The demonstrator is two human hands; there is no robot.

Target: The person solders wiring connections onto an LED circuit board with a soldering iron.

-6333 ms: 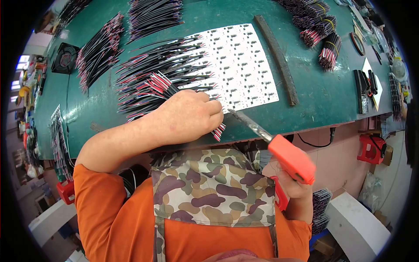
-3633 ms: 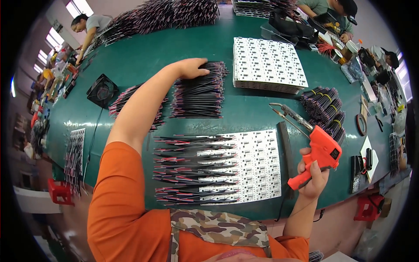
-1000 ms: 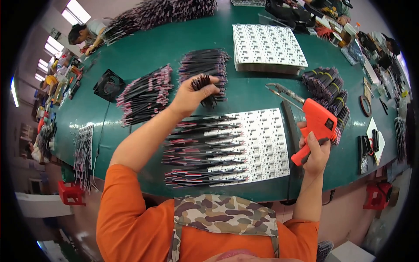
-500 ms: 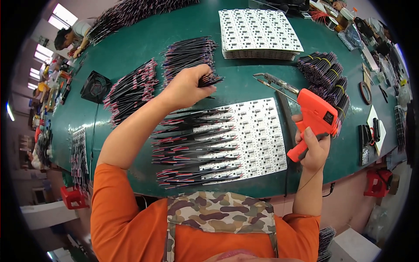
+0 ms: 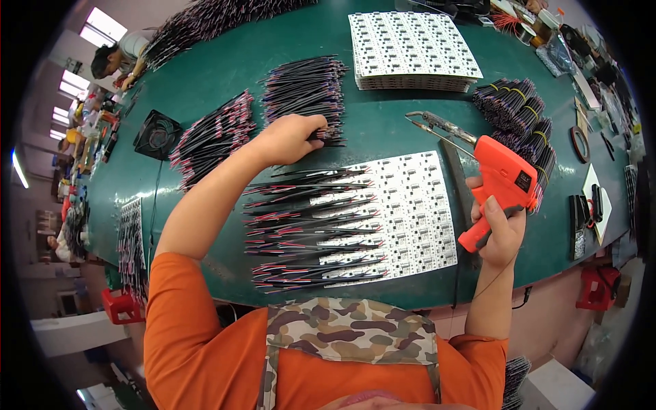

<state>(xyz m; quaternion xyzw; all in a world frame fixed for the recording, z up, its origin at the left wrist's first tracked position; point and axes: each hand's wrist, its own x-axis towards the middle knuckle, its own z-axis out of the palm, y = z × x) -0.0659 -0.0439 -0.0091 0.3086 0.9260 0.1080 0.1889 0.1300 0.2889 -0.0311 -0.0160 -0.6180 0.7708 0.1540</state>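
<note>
My left hand (image 5: 292, 139) is closed at the near end of a pile of black wires (image 5: 301, 92), thumb and fingers pinched on a few of them; the palm hides part of the bunch. In my right hand (image 5: 501, 232) is a red soldering gun (image 5: 504, 171), its metal tip pointing left above the table. Between my arms lies a white circuit board sheet (image 5: 417, 212) printed with rows of small dark parts. Several rows of black wires (image 5: 301, 222) with red and white ends lie across its left side.
A stack of white board sheets (image 5: 413, 48) stands at the back. Banded wire bundles (image 5: 509, 102) lie on the right, beyond a dark bar (image 5: 456, 171). Another wire pile (image 5: 215, 133) and a small black fan (image 5: 157, 135) sit left. Someone bends over the far-left table edge (image 5: 126, 65).
My left hand, holding a small bunch of wires above the table, has come down against the near end of the pile. The soldering gun stays held up on the right.
</note>
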